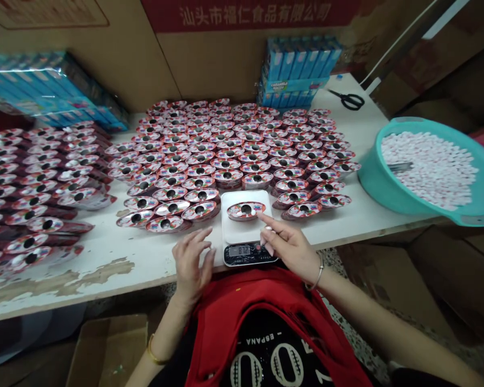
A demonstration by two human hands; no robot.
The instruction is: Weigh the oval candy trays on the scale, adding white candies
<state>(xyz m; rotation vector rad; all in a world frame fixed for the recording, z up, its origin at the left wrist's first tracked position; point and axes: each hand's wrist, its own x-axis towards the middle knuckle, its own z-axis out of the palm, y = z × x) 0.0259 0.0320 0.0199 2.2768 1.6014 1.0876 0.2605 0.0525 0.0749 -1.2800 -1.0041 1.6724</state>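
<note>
A filled oval packet (246, 210) with a dark round hole in its top stands on a white kitchen scale (230, 232). The scale's display appears to read 87.2. Small white pieces lie on the packet's top. My right hand (288, 244) reaches in from the right, its index finger stretched to the packet's right end. Its other fingers are curled, with whitish spots at them that could be white pieces or nails. My left hand (191, 263) hovers left of the scale, fingers loosely bent and apart, holding nothing.
Many similar packets (201, 158) stand in rows behind the scale, with more packets (36, 201) at left. A turquoise basin (381, 185) of white pieces (431, 166) stands right. Black scissors (350, 101) and blue boxes (294, 70) lie behind. The worn table edge (105, 293) is near me.
</note>
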